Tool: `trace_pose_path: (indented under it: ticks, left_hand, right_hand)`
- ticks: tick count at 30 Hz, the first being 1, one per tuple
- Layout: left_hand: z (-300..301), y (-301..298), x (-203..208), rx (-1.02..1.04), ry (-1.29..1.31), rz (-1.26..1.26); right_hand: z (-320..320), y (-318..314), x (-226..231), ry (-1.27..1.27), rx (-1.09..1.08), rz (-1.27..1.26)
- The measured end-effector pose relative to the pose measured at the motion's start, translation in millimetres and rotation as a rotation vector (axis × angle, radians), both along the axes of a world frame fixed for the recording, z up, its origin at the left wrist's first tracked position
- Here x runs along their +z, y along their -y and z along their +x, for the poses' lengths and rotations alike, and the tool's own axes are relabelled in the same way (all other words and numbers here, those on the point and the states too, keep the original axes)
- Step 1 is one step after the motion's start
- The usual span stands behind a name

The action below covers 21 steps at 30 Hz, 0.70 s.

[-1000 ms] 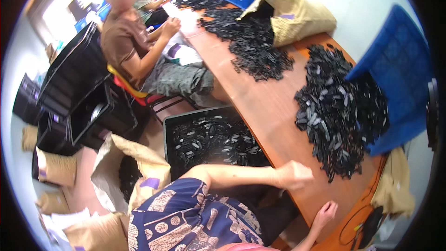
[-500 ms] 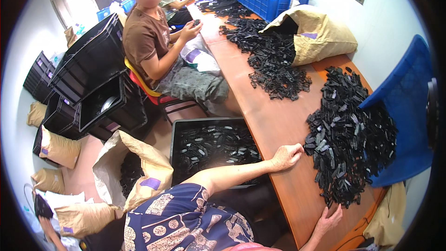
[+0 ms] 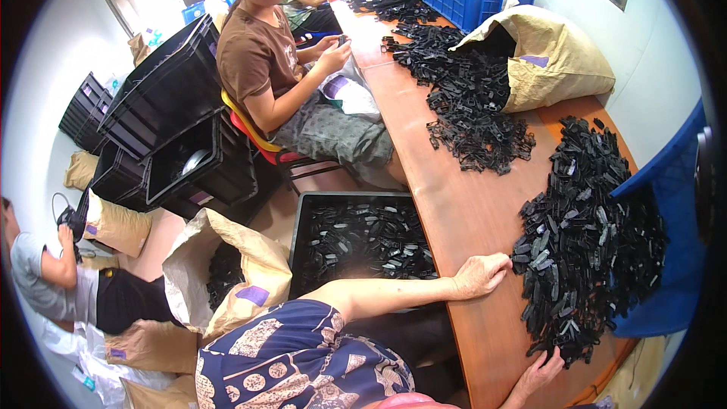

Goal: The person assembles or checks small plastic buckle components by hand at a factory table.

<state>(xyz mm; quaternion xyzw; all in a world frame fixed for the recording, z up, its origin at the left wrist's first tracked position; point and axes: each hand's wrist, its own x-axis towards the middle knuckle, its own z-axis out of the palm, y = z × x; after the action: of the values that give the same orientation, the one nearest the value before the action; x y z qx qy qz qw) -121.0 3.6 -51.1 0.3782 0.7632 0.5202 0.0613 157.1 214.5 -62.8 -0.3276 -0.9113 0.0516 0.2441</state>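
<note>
Black plastic pcs (image 3: 564, 257) heaped on right of surface (image 3: 462, 197); step's prob. hand-picking. L hand (image 3: 482, 276) curled at heap's left edge, R hand (image 3: 542, 371) at near end; can't tell if either grip's holding any. Next move likely needs 1 light pinch.

The left hand (image 3: 482, 276), fingers curled, rests over the wooden table (image 3: 477, 212), just beside the left edge of a broad pile of small black pieces (image 3: 568, 250); the right hand (image 3: 541, 371) reaches the pile's near end, its fingertips against the pieces — whether either hand grips one is too small to tell; a blue plastic bin (image 3: 670, 174) tilts beside the pile; farther along, a tan sack (image 3: 564, 60) lies open at a second heap (image 3: 485, 132); below the table edge stands a black tray (image 3: 296, 246) of similar pieces; a seated co-worker (image 3: 257, 60) holds something small.
</note>
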Motion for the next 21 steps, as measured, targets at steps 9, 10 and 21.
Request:
trace_pose_path:
  ticks: [9,10,21]
  left_hand:
    - [-11.1,-22.6,19.3,0.001,-0.418,-0.093]
    - [-18.0,-22.3,15.4,-0.011,-0.409,-0.086]
    - [-7.1,-29.4,-21.5,-0.271,0.053,0.055]
  right_hand:
    - [-29.7,17.2,30.4,-0.092,-0.157,-0.059]
    - [-39.9,17.8,34.7,-0.084,-0.175,-0.063]
    - [-6.8,8.6,-2.0,-0.188,-0.024,0.073]
